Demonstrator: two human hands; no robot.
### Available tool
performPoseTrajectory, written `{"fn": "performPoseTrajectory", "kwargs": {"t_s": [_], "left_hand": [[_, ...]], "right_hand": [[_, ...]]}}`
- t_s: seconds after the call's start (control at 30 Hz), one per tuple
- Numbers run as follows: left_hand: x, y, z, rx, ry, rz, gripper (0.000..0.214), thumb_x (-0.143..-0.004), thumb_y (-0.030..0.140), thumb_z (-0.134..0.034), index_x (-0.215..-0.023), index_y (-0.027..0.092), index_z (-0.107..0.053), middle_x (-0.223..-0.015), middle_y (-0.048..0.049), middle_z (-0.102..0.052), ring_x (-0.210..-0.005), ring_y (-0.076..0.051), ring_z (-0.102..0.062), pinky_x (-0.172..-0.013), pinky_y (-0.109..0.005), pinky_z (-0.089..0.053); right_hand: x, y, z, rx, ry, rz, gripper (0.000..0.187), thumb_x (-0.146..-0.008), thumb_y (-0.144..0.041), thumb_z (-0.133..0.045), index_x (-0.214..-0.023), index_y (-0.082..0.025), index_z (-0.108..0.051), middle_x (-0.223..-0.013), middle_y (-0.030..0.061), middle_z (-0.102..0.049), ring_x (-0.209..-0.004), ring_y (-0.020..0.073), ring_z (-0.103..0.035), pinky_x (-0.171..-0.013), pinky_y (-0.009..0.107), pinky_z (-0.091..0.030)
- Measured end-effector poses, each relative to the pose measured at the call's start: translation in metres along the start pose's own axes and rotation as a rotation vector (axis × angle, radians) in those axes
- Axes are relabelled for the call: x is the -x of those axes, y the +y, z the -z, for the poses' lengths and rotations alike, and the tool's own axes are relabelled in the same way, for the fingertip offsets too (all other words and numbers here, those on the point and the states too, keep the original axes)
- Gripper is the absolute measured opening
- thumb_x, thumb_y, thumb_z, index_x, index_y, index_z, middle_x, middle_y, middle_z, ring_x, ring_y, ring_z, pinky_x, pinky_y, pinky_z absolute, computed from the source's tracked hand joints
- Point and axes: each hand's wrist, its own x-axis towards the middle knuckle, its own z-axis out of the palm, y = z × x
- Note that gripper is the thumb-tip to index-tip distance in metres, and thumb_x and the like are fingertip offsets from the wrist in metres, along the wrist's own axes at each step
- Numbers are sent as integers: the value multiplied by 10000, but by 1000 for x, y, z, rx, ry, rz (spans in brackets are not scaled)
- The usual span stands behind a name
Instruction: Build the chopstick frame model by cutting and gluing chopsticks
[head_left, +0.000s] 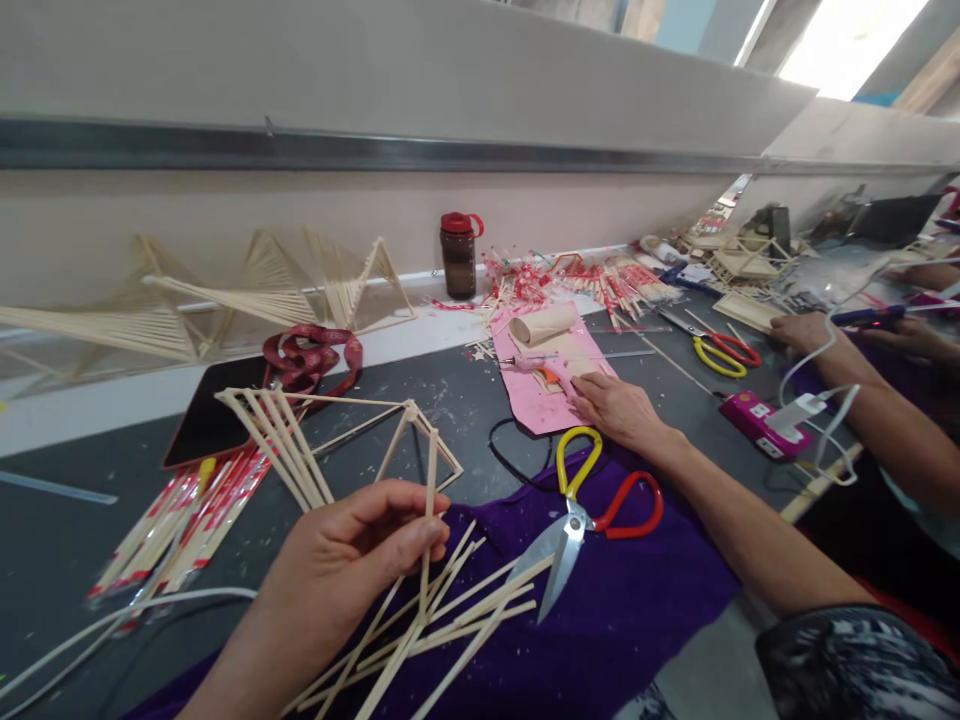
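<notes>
My left hand point(360, 560) is closed in a pinch on one upright stick of a pale bamboo stick frame point(337, 440), holding it over the dark table. Loose sticks point(450, 610) lie fanned on a purple cloth point(630, 610) just below that hand. My right hand point(615, 405) reaches forward and lies on a pink sheet point(529, 405). Its fingers are stretched out beside a small orange-tipped tool point(551, 376), and I see nothing gripped in them. Scissors with one yellow and one red handle point(581, 505) lie on the cloth under my right forearm.
Red-wrapped chopstick packs point(187, 520), a black tablet point(214, 425) and a red ribbon point(311, 360) lie left. Finished stick structures point(225, 290) line the wall near a brown bottle point(459, 255). A co-worker's hands point(810, 330), second scissors point(720, 352) and a pink device point(761, 420) are right.
</notes>
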Motion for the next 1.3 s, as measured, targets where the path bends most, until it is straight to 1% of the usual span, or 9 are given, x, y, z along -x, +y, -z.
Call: {"fn": "performPoseTrajectory", "kwargs": {"t_s": [0.27,0.43,0.63,0.73,0.87,0.97,1.13,1.23,1.3], "left_hand": [[0,1,-2,-21,-8,-13,198,-679,367,-669,-782,198,-659,-652,-4,-685,-596,-119,-612,-549,-167,-468],[1,3,-4,1,-43,-34,192,-695,356,-658,-786,187,-658,-655,-12,-676,-610,-122,-606,-577,-186,-473],[2,4,-4,12,-40,-61,186,-707,343,-656,-794,178,-654,-636,0,-651,-593,-101,-570,-565,-175,-443],[5,5,-4,16,-52,-62,199,-714,353,-649,-810,180,-651,-650,1,-652,-600,-100,-565,-570,-179,-436],[6,4,-3,16,-46,-48,201,-710,356,-653,-813,183,-652,-654,3,-653,-606,-99,-565,-577,-174,-430],[4,3,-2,18,-38,-40,197,-703,357,-660,-801,187,-651,-640,6,-648,-595,-99,-559,-565,-173,-429],[0,2,-3,17,-15,-32,200,-689,360,-665,-797,191,-652,-613,5,-642,-569,-107,-554,-527,-177,-429],[-2,1,-3,14,5,-21,208,-684,366,-661,-794,189,-655,-610,-1,-644,-557,-113,-556,-509,-184,-431],[-3,1,-3,0,-5,-14,220,-680,378,-659,-790,187,-660,-614,-7,-647,-560,-119,-562,-510,-191,-440]], "right_hand": [[-9,-13,6,160,-44,13,414,-940,-382,-245,-1062,-146,-563,-1024,123,-606,-900,224,-554,-733,299,-378],[-12,-18,7,158,-102,53,421,-937,-344,-264,-1133,-100,-546,-1053,177,-577,-940,255,-534,-753,328,-379],[-15,-24,5,108,-107,54,365,-916,-288,-335,-1077,-73,-583,-1051,202,-574,-983,275,-526,-776,343,-389],[-14,-23,5,67,-85,-7,350,-913,-299,-346,-1089,-101,-575,-1064,173,-579,-981,250,-540,-768,313,-397],[-11,-15,6,-25,-50,-107,364,-934,-343,-290,-1182,-212,-522,-1117,78,-585,-969,165,-563,-759,237,-398],[-9,-7,6,-100,-11,-187,397,-945,-331,-240,-1228,-206,-488,-1149,75,-578,-983,147,-562,-774,224,-391],[-22,-1,5,-229,0,-298,392,-907,-403,-296,-1040,-197,-602,-1032,80,-637,-939,185,-585,-765,268,-397],[-40,-3,3,-328,-42,-350,432,-755,-558,-487,-875,-173,-641,-855,102,-668,-834,233,-606,-696,299,-409],[-50,-4,4,-419,-69,-378,403,-658,-557,-580,-746,-166,-630,-737,92,-659,-758,229,-607,-650,292,-410]]}}
